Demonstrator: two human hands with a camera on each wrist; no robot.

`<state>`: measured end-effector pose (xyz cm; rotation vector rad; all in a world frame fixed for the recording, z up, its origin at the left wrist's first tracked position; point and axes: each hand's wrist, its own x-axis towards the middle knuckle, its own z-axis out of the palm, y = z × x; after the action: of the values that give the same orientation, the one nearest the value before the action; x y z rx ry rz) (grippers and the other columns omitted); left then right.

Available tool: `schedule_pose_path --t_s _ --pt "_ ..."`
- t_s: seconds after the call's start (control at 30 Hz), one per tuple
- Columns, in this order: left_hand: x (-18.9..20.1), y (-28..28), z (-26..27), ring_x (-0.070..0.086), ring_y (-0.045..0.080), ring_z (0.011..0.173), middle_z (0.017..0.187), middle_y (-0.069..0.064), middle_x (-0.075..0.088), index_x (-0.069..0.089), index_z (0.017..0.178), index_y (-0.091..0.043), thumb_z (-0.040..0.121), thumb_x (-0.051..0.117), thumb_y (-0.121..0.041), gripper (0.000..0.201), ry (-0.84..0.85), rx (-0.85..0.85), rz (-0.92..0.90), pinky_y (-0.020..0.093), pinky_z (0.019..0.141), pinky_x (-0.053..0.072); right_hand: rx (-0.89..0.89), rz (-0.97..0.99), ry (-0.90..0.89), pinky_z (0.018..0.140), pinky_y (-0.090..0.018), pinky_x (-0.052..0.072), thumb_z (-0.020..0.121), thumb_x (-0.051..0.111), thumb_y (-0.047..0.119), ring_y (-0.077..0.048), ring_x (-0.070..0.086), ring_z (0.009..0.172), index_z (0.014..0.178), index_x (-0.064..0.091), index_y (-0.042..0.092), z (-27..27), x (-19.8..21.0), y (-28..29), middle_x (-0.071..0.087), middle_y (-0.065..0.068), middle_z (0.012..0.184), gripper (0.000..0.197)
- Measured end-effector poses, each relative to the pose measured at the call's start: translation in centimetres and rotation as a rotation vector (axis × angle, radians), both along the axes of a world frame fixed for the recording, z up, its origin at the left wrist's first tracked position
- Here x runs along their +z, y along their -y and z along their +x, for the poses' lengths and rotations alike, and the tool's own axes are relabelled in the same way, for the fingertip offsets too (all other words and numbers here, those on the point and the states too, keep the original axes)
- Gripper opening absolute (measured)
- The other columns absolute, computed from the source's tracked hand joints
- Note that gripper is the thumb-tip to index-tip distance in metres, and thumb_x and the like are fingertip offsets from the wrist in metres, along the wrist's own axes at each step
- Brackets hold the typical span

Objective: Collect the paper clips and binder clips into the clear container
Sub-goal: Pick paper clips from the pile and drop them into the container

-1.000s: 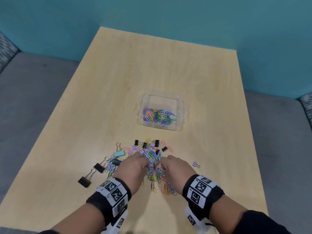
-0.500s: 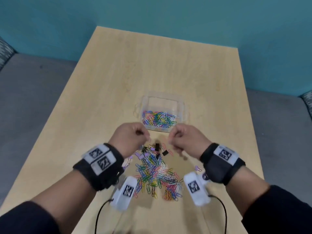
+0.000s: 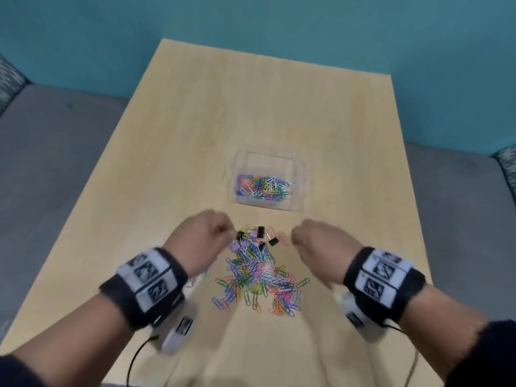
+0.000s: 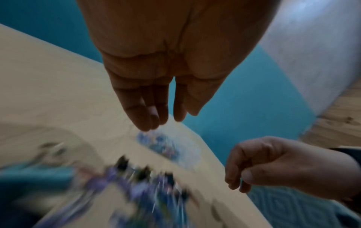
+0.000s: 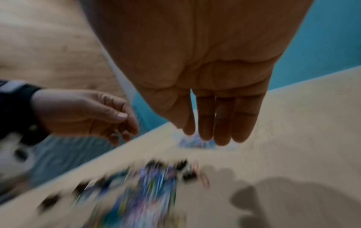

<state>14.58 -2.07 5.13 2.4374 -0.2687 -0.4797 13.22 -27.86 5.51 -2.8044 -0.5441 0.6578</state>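
A clear container [image 3: 303, 188], partly filled with coloured paper clips, stands mid-table. In front of it lies a pile of coloured paper clips [image 3: 257, 277], with a few black and lilac binder clips [image 3: 261, 233] at its far end. My left hand [image 3: 223, 233] hovers over the pile's far left corner and my right hand [image 3: 298, 241] over the far right. In the wrist views the left hand [image 4: 156, 120] and right hand [image 5: 210, 135] point their fingers loosely down with nothing in them. The container [image 4: 185, 160] and pile [image 5: 146, 185] are blurred there.
The wooden table [image 3: 195, 135] is bare behind and beside the container. My left forearm covers the table left of the pile. Grey cushioned seating [image 3: 55, 163] flanks the table, and a teal wall [image 3: 251, 23] stands behind it.
Both hands left the pile, rose as fists to the container's near wall, and have now dropped back and apart with fingers loose. The pile looks more spread out.
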Motion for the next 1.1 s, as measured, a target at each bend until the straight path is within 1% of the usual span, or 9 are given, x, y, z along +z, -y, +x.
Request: schedule_pose_path --t_s 0.1,0.17,0.33,0.43,0.57,0.63,0.77,0.97,1.1 --pt "-1.9 -1.6 -6.6 0.057 0.017 0.079 0.087 -0.003 0.059 0.063 0.088 -0.020 0.084 0.032 -0.052 0.045 -0.185 -0.364 0.219 0.032 0.071 0.046 0.271 -0.200 -0.173 0.073 -0.041 0.046 0.085 0.037 0.012 -0.033 0.051 0.090 0.107 0.052 0.017 -6.0 -1.9 1.2 0.052 -0.010 0.100 0.028" --pt "-3.2 -1.5 -10.0 0.057 0.021 0.088 0.095 0.000 0.058 0.061 0.090 -0.020 0.081 0.026 -0.052 0.048 -0.256 -0.509 0.264 0.032 0.077 0.045 0.379 -0.291 -0.214 0.065 -0.039 0.038 0.083 0.041 0.012 -0.033 0.048 0.092 0.108 0.054 0.015 -8.6 -2.8 1.4 0.050 -0.013 0.105 0.028" --pt "-5.9 1.2 -13.4 0.055 0.016 0.084 0.091 -0.011 0.057 0.063 0.087 -0.031 0.077 0.045 -0.041 0.024 0.054 -0.469 0.264 0.026 0.073 0.051 0.455 -0.215 -0.031 0.046 -0.034 0.040 0.057 0.068 0.017 -0.026 0.052 0.072 0.080 0.059 0.020 -10.2 -4.2 -1.7 0.056 -0.005 0.083 0.025" --pt "-6.4 2.0 -13.2 0.052 0.022 0.082 0.092 -0.004 0.055 0.060 0.086 -0.025 0.073 0.060 -0.032 0.014 0.175 -0.296 0.261 0.035 0.068 0.052 0.339 -0.054 0.084 0.053 -0.035 0.049 0.064 0.066 0.017 -0.026 0.051 0.073 0.085 0.052 0.019 -10.3 -4.8 -3.6 0.054 -0.004 0.083 0.025" --pt "-6.6 0.2 -13.3 0.043 0.027 0.101 0.118 0.005 0.048 0.048 0.122 -0.023 0.066 0.075 -0.031 0.063 0.117 -0.089 0.318 0.039 0.080 0.051 -0.104 -0.040 0.077 0.067 -0.039 0.051 0.073 0.063 0.022 -0.031 0.049 0.098 0.111 0.044 0.022 -11.2 -4.1 -3.2 0.048 -0.006 0.113 0.043" --pt "-7.4 -0.1 -13.3 0.036 0.031 0.120 0.140 0.010 0.035 0.026 0.141 -0.026 0.071 0.072 -0.036 0.085 0.056 -0.084 0.320 0.042 0.097 0.042 -0.242 -0.078 -0.046 0.089 -0.041 0.047 0.079 0.063 0.034 -0.031 0.030 0.126 0.140 0.023 0.025 -11.8 -4.3 -3.1 0.024 -0.007 0.143 0.074" --pt "-8.3 1.3 -12.2 0.008 0.033 0.140 0.157 0.009 0.005 -0.004 0.148 -0.030 0.080 0.062 -0.041 0.095 0.064 -0.149 0.344 0.043 0.114 0.023 -0.300 -0.088 -0.075 0.106 -0.045 0.029 0.084 0.059 0.041 -0.029 -0.002 0.144 0.147 -0.007 0.030 -12.0 -5.6 -5.0 -0.005 -0.002 0.157 0.092" --pt "-8.4 3.5 -9.6 0.002 0.031 0.143 0.158 0.004 0.004 0.011 0.147 -0.029 0.085 0.060 -0.038 0.080 0.086 -0.178 0.371 0.046 0.113 0.024 -0.208 -0.149 -0.041 0.109 -0.048 0.024 0.089 0.056 0.029 -0.037 0.001 0.143 0.149 0.007 0.020 -10.0 -6.9 -7.0 0.003 -0.010 0.158 0.078" --pt "-8.2 3.9 -8.8 0.017 0.034 0.137 0.153 0.008 0.020 0.029 0.141 -0.029 0.083 0.059 -0.025 0.066 0.096 -0.237 0.381 0.049 0.106 0.033 -0.124 -0.134 0.019 0.090 -0.046 0.043 0.078 0.062 0.016 -0.040 0.037 0.125 0.136 0.038 0.011 -9.0 -6.3 -7.0 0.038 -0.015 0.139 0.062"
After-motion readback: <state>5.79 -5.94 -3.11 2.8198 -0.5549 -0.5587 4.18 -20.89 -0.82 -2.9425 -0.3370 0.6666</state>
